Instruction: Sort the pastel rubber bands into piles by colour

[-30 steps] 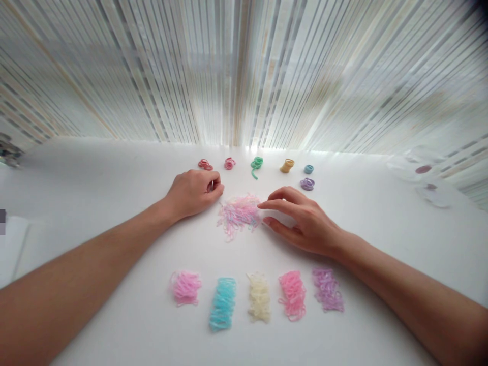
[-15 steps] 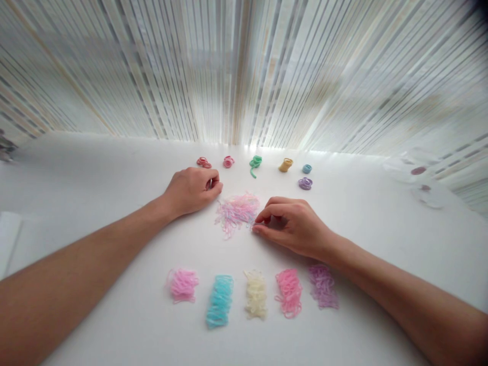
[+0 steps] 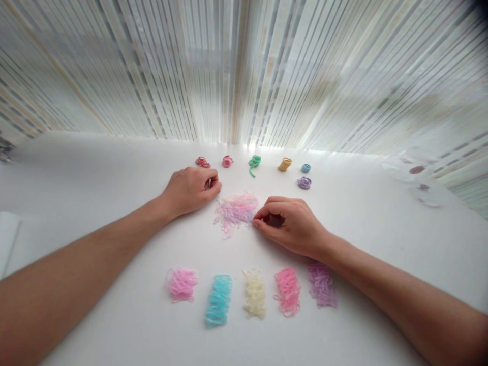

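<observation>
Right hand (image 3: pixel 292 223), pinched shut, catch unclear, may drag the tangled pile (image 3: pixel 236 211); left hand (image 3: pixel 189 190) curls closed, contents unclear.

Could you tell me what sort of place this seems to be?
Probably a tabletop craft spot by a window, perhaps at home: a white table, a striped string curtain with light coming through, and sorted piles of small elastic bands, such as the turquoise pile.

A messy pile of little bands (image 3: pixel 236 211)
My right hand (image 3: pixel 292 224) pinches at its edge, my left hand (image 3: pixel 190 190) curls near it, and five bunches (image 3: pixel 254 296) lie closer to me.
</observation>
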The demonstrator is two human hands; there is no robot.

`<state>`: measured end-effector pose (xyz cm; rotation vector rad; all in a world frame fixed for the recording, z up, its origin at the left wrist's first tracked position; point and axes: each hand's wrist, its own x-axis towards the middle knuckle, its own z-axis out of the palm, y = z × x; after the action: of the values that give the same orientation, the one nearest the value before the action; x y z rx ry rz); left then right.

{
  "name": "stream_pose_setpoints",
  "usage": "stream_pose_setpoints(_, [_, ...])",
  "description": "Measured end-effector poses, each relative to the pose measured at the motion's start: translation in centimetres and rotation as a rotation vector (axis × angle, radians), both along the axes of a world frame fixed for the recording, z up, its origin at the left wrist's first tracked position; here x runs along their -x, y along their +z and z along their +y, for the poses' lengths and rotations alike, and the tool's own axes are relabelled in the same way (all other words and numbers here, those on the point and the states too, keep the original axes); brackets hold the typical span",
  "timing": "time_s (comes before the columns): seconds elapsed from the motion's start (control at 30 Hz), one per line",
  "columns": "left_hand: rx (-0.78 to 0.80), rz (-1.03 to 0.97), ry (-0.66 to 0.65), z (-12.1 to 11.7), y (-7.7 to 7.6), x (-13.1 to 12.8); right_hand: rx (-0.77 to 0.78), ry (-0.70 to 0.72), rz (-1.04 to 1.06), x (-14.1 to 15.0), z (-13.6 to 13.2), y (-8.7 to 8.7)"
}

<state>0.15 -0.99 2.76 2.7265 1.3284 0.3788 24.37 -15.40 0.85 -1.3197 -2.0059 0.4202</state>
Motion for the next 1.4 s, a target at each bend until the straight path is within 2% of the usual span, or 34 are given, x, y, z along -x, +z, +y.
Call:
stream_pose_setpoints(0.13, [0.018,-0.003,0.001,0.0,-0.1,0.0,-0.015,-0.002,0.028,-0.5,-0.1,0.1])
stream_pose_setpoints(0.33, [0.017,-0.014,-0.003,-0.1,0.0,0.1,0.067,0.043,0.122,-0.9,-0.2,0.4])
stream_pose_setpoints(0.63, [0.023,-0.017,0.003,0.0,-0.1,0.0,0.112,-0.054,0.191,-2.2,0.3,0.1])
stream_pose_setpoints(1.03, [0.016,-0.010,-0.001,0.2,-0.2,0.1,0.270,0.029,0.285,-2.6,0.5,0.2])
stream_pose_setpoints(1.4, [0.029,-0.028,0.008,0.2,-0.3,0.1,0.289,0.055,0.308,-2.6,0.6,0.4])
